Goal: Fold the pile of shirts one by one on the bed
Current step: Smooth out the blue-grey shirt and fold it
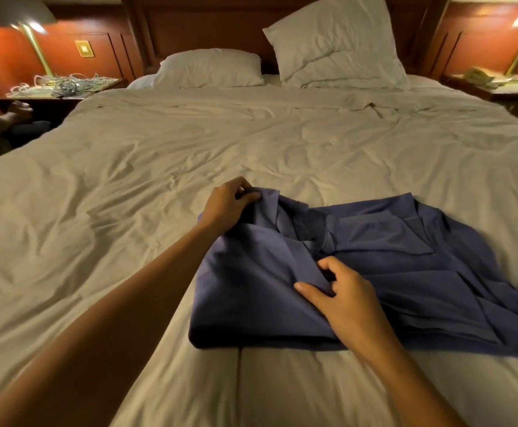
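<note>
The dark blue soft-cloth shirt lies rumpled on the near middle of the white creased bed sheet, its long axis running left to right. Most of the cloth is right of both hands. The left hand grips the shirt's far left corner with curled fingers. The right hand, nearer the person, pinches a ridge of cloth near the left side. The edge between them runs near to far, so I judge a rightward fold comes next.

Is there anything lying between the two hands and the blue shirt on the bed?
Nothing visible does. The left hand grips the far left edge of the blue shirt, and the right hand pinches a fold near its middle.
</note>
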